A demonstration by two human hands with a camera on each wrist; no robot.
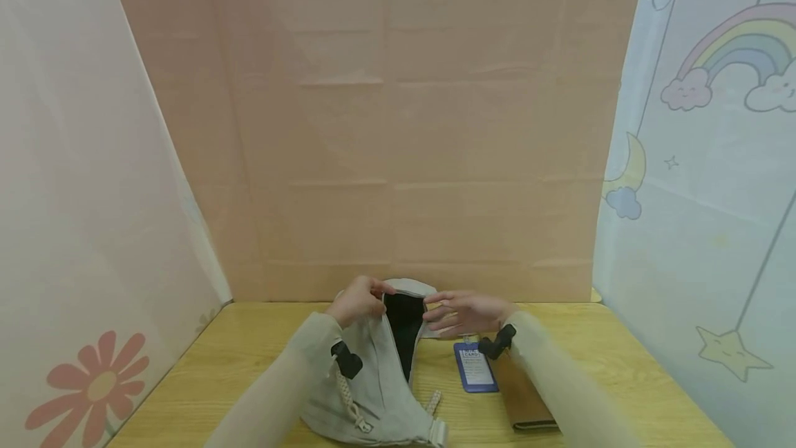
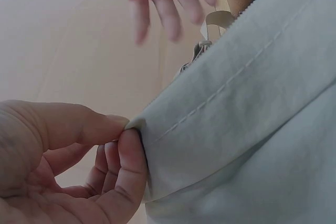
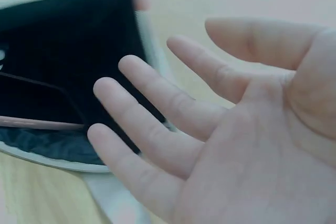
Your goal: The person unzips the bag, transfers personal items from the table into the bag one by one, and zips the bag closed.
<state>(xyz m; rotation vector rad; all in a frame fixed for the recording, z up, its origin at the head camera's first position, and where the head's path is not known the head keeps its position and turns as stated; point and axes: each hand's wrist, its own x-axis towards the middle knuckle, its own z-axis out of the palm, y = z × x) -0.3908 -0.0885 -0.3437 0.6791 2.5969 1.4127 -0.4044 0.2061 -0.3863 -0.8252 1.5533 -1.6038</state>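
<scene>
At lower centre, the bag (image 1: pixel 367 386) looks soft and floppy, best held by its rim (image 2: pixel 220 90), which the left hand (image 1: pixel 358 301) pinches, the right hand (image 1: pixel 466 312) being spread, empty.

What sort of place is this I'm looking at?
Likely a small screened-off tabletop booth indoors, though the wider room is out of view. A wood-look table stands before a creased brown sheet, with printed curtains on both sides.
</scene>
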